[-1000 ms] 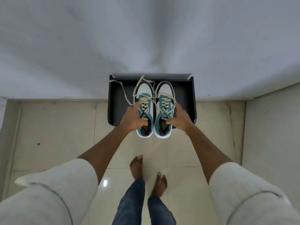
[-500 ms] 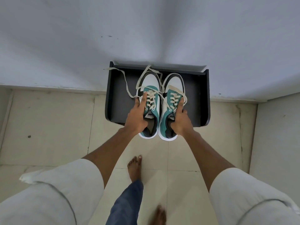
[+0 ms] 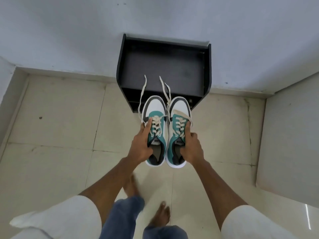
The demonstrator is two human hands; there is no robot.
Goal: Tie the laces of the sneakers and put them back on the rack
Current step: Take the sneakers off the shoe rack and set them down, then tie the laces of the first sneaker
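Note:
I hold a pair of teal, white and dark grey sneakers in the air in front of the black rack [image 3: 120, 66]. My left hand [image 3: 140, 145] grips the left sneaker [image 3: 155, 107] at its collar, thumb inside the opening. My right hand [image 3: 191, 147] grips the right sneaker [image 3: 181, 106] the same way. Both sneakers point toes away from me, side by side. Their cream laces [image 3: 142, 90] are untied and the loose ends trail over the rack's front edge. The rack's top shelf holds nothing.
The rack stands against a pale wall [image 3: 155, 18] on a beige tiled floor [image 3: 60, 118]. A wall corner juts out at the right [image 3: 290, 135]. My bare feet [image 3: 160, 216] and blue jeans show below the sneakers.
I have lifted both sneakers off the rack's top shelf and drawn them back toward me. The laces slid off the shelf with them. I have stepped back, one foot mid-stride.

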